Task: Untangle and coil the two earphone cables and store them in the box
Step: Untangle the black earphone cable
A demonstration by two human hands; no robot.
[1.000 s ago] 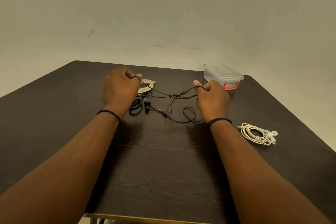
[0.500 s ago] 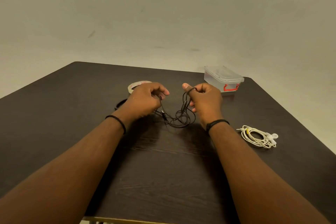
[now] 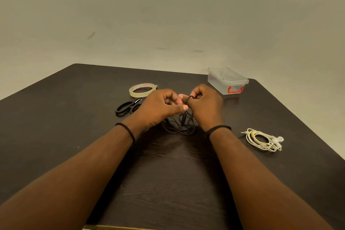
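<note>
My left hand [image 3: 160, 107] and my right hand [image 3: 204, 105] meet above the middle of the dark table [image 3: 56, 117]. Both pinch the black earphone cable [image 3: 182, 124], which loops over my right fingers and hangs in loose loops onto the table below them. The white earphone cable [image 3: 261, 139] lies coiled, bound with a yellow tie, on the table to the right of my right wrist. The clear plastic box [image 3: 226, 80] with a red latch stands closed at the back right.
A roll of clear tape [image 3: 142, 90] lies behind my left hand. Black-handled scissors [image 3: 127, 107] lie to its left front. The table's right edge runs close to the white coil and the box.
My hands have come together from wide apart. The black cable, stretched between them before, now hangs gathered in loops under my right hand. The scissors are now uncovered.
</note>
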